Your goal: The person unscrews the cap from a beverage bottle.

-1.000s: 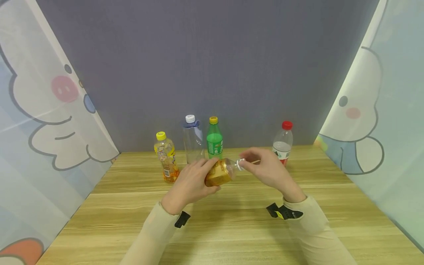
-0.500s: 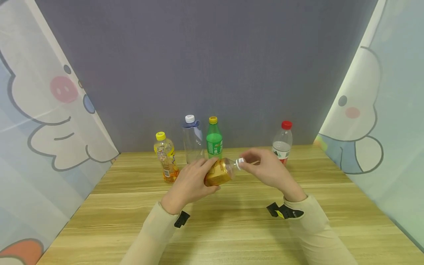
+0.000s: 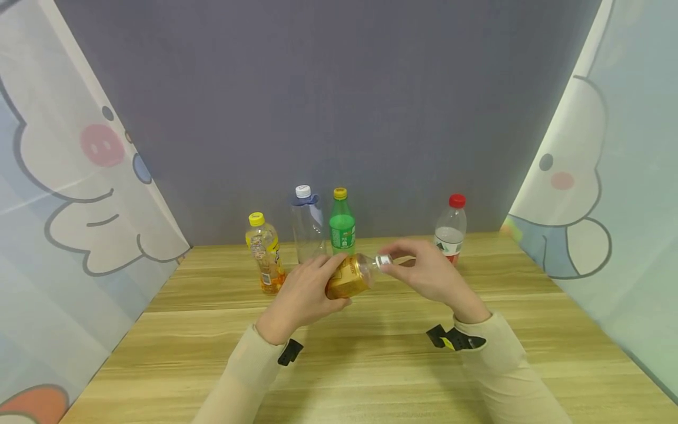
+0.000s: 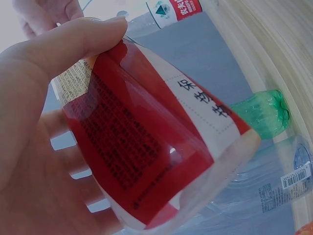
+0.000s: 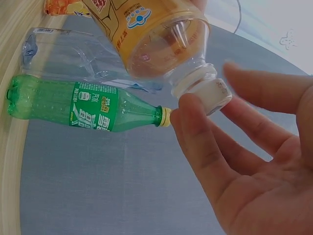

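Note:
My left hand (image 3: 304,291) grips the body of a bottle with a gold label (image 3: 346,280), tilted on its side with its neck to the right. In the left wrist view the thumb lies over the bottle's red and white side (image 4: 132,137), the other fingers behind it. At the neck, my right hand (image 3: 428,274) has its fingertips around the white cap (image 3: 384,259). The right wrist view shows a finger against the cap (image 5: 212,95), which sits on the neck; the thumb is raised close beside it.
Behind the hands stand a yellow-capped bottle (image 3: 266,259), a clear bottle with a white cap (image 3: 308,229) and a green bottle (image 3: 342,228). A red-capped bottle (image 3: 451,234) stands right, behind my right hand. A grey wall (image 3: 339,118) backs the wooden table (image 3: 339,371).
My right fingers have shifted slightly around the cap, showing more of its side. My left hand and the tilted bottle have hardly moved.

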A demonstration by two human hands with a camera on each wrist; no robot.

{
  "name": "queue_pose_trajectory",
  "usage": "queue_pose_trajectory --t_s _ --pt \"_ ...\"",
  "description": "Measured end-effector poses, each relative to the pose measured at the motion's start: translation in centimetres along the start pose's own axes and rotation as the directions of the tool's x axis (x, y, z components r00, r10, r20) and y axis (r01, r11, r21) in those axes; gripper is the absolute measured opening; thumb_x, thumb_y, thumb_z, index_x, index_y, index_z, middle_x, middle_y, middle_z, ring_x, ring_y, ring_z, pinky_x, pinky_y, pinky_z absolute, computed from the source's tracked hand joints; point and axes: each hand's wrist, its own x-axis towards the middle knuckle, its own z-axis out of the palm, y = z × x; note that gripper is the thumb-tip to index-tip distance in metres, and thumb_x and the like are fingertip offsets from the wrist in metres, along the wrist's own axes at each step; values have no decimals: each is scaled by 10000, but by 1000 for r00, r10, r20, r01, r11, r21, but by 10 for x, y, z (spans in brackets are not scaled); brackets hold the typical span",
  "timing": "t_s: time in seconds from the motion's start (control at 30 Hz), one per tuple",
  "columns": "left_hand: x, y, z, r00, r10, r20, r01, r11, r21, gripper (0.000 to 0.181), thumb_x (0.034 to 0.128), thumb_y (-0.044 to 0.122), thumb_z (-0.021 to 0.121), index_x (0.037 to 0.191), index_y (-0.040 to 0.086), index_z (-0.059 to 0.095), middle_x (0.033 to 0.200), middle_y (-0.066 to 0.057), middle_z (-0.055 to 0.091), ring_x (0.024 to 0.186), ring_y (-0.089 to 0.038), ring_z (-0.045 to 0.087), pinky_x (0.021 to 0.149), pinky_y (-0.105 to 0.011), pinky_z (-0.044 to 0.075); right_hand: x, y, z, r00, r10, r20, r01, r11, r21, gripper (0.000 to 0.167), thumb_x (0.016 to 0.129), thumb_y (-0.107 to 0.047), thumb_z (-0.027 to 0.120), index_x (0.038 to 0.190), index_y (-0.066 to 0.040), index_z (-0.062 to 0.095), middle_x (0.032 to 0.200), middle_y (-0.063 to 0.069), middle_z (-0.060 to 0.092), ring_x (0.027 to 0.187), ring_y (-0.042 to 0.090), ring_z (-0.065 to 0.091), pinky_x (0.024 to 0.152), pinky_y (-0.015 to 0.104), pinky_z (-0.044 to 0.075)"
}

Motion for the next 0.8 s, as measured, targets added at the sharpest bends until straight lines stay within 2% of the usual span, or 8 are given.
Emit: queue_pose_trajectory --t_s 0.27,0.57,0.8 --pt "0 1 0 1000 2 13 -2 1000 -7 839 754 409 901 1461 202 501 1113 -42 645 905 -219 618 782 -436 511 -2 -1 1 999 6 -37 -7 1000 -19 161 941 -141 738 1087 -75 762 1058 43 740 967 225 699 802 406 588" --pt "0 1 0 1000 -6 16 7 1000 -12 847 765 410 893 1477 189 493 1125 -44 643 912 -220 616 793 -438 508 -1 -1 1 999 37 -28 -37 999 11 286 923 -113 752 1184 -11 696 1117 96 721 1027 260 685 871 418 579" --pt "0 0 -1 1000 -14 13 14 1000 -13 853 765 412 893 1482 210 479 1130 -46 645 917 -219 619 799 -437 511 0 -2 0 999 44 -19 -44 999 -21 291 919 -142 755 1163 8 706 1084 101 727 995 260 691 873 432 578"
